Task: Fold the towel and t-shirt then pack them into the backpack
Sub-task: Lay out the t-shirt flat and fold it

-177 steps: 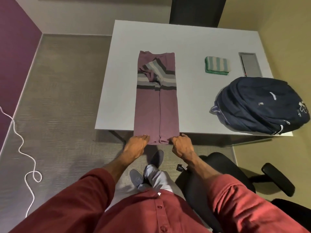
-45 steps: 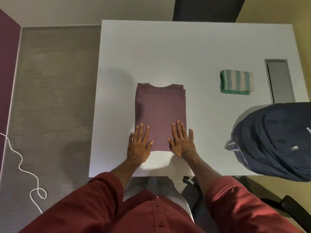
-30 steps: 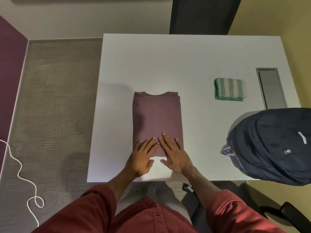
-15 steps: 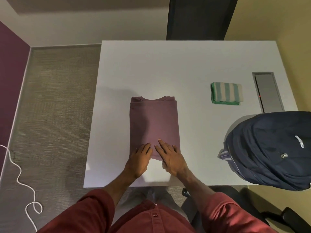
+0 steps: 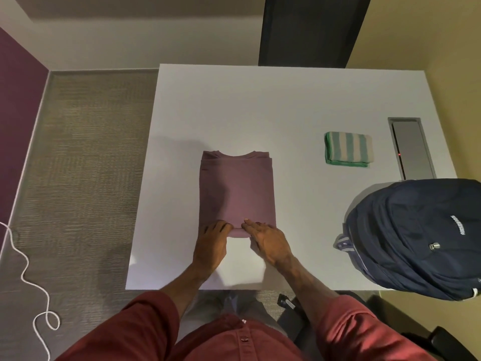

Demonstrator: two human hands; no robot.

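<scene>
A mauve t-shirt [image 5: 235, 188], folded into a rectangle with the collar at the far end, lies on the white table [image 5: 260, 105]. My left hand [image 5: 210, 246] has its fingers curled onto the shirt's near left corner. My right hand [image 5: 268, 243] lies over the near right corner, fingers on the hem. The near hem bulges slightly between the two hands. A green and white striped towel [image 5: 347, 149] sits folded to the right. A navy backpack [image 5: 416, 235] lies at the table's right front corner; no opening shows.
A grey recessed panel [image 5: 412, 148] with a small red light is set in the table behind the backpack. A black chair [image 5: 442, 342] stands at the lower right. A white cord [image 5: 26, 272] lies on the carpet at the left. A dark panel [image 5: 309, 29] stands behind the table.
The long shirt was folded in half into a rectangle. Both hands then slid from flat on its near part back to the near hem, where the fingers have closed in.
</scene>
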